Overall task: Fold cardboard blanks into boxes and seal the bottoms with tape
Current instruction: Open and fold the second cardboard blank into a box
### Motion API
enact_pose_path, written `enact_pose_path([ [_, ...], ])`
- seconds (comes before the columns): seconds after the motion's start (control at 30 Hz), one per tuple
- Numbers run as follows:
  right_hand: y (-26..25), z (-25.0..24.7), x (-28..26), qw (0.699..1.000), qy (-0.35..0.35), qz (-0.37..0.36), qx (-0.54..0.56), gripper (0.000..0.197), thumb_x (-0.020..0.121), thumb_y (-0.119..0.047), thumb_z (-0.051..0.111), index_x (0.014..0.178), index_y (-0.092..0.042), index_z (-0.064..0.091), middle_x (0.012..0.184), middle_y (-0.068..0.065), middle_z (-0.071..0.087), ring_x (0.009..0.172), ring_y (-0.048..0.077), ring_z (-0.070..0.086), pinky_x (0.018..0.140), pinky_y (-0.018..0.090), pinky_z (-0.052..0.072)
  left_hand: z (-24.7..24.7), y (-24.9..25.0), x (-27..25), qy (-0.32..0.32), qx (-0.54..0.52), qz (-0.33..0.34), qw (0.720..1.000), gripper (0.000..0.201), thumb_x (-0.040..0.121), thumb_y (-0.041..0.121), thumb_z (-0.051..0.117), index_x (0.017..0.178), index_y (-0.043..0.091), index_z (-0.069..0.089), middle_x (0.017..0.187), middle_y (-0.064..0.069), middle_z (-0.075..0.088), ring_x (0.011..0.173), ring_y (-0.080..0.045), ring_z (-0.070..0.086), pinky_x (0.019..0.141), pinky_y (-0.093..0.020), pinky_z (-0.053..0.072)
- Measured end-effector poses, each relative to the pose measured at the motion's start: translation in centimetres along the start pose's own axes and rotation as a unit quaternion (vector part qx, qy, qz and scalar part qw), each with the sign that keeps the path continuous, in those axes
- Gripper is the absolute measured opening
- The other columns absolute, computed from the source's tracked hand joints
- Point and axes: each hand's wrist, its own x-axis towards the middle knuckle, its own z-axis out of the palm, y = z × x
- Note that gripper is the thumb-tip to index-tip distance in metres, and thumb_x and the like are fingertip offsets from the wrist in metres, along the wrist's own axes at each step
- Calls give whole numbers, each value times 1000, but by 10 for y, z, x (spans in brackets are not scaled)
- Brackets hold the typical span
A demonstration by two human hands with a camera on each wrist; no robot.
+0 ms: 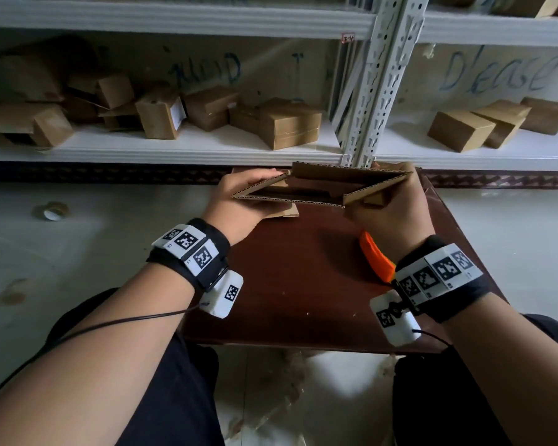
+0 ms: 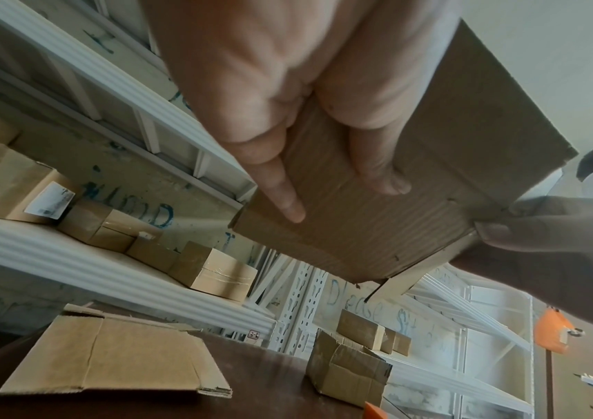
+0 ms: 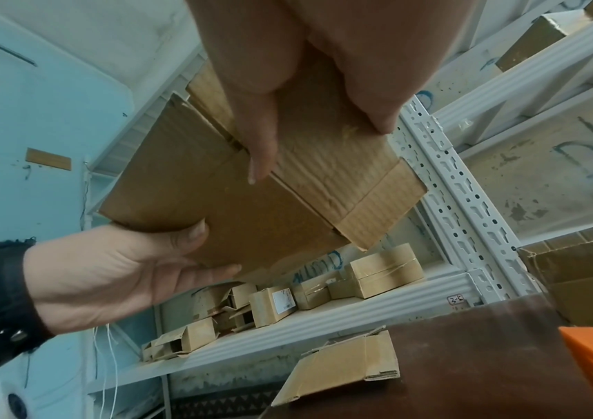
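A brown cardboard blank (image 1: 335,177) is held above the dark wooden table (image 1: 303,284), partly opened into a slanted tube with its open end toward me. My left hand (image 1: 248,194) grips its left corner, thumb on top and fingers underneath. My right hand (image 1: 390,204) pinches the right corner and an end flap. In the left wrist view my fingers (image 2: 287,198) lie along the blank (image 2: 359,232). The right wrist view shows the blank's outer face (image 3: 251,221) with the left hand (image 3: 126,269) at its corner.
An orange tape dispenser (image 1: 376,259) lies on the table near my right wrist. Flat blanks (image 2: 115,360) and a small open box (image 2: 348,371) sit at the table's far edge. A tape roll (image 1: 51,211) lies on the floor at left. Shelves (image 1: 207,146) behind hold several boxes.
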Motion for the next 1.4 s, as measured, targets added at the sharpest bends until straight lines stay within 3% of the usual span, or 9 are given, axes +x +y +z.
enact_pose_path([
  [0.13, 3, 3, -3, 1000, -18, -10, -5, 69, 69, -12, 91, 119, -4, 44, 108, 17, 73, 100, 25, 75, 86, 46, 62, -2, 9, 0, -21, 34, -19, 999, 61, 65, 15, 98, 121, 10, 75, 114, -2, 76, 113, -15, 70, 105, -40, 54],
  [0.23, 2, 6, -12, 997, -26, -44, -66, 78, 69, -9, 91, 120, -13, 32, 120, 9, 63, 104, 12, 67, 93, 21, 55, -4, 20, 1, -57, 76, -33, 995, 62, 68, 9, 96, 125, 9, 70, 110, 10, 70, 102, 11, 65, 90, -14, 53],
  [0.3, 2, 9, -18, 991, -49, -83, -92, 83, 68, -5, 91, 122, -14, 28, 126, 1, 54, 104, 2, 60, 90, 6, 46, -5, 22, 1, -71, 77, -46, 993, 67, 67, 10, 96, 126, 12, 66, 114, 7, 69, 106, 5, 65, 94, -20, 55],
  [0.37, 7, 12, -21, 984, -82, -110, -111, 89, 67, -5, 91, 129, -10, 27, 123, -9, 47, 105, -4, 59, 91, 4, 42, -6, 24, 0, -81, 99, -57, 990, 70, 64, 18, 98, 124, 21, 62, 117, 8, 67, 113, -9, 64, 102, -27, 51],
  [0.47, 9, 15, -22, 977, -131, -100, -135, 105, 68, -3, 87, 146, -4, 17, 119, 0, 51, 97, -1, 62, 82, 5, 46, -2, 23, -3, -113, 93, -94, 985, 77, 64, 17, 98, 129, 21, 59, 114, 16, 63, 102, 15, 58, 84, -3, 46],
  [0.67, 5, 15, -19, 974, -177, -85, -113, 105, 70, 5, 81, 152, -7, 18, 99, -14, 51, 71, -11, 61, 63, 5, 44, 3, 20, -7, -99, 61, -90, 989, 113, 45, 44, 104, 142, 26, 48, 131, 19, 61, 124, 4, 56, 106, -19, 49],
  [0.93, -6, 3, -3, 982, -164, -90, 8, 102, 69, 19, 80, 150, -6, 24, 125, 5, 57, 97, 3, 62, 77, 18, 51, -2, 23, -4, -117, 83, -37, 989, 140, 38, 60, 100, 155, 20, 35, 148, 8, 50, 139, -4, 46, 115, -16, 38],
  [1.2, -13, -11, 2, 983, -172, -62, 10, 108, 71, 13, 87, 154, -6, 21, 139, 9, 54, 114, 10, 67, 89, 26, 57, -10, 31, -8, -129, 39, -2, 991, 115, 50, 34, 105, 148, 21, 46, 141, 9, 59, 135, -8, 53, 107, -25, 49],
  [1.4, -16, -5, -6, 975, -199, -90, -49, 80, 72, 25, 70, 144, 3, 41, 121, -16, 55, 107, -22, 56, 88, 1, 42, -9, 32, -3, -37, 70, -5, 997, 114, 31, 55, 101, 128, 19, 55, 118, 21, 62, 112, 12, 58, 88, -6, 45],
])
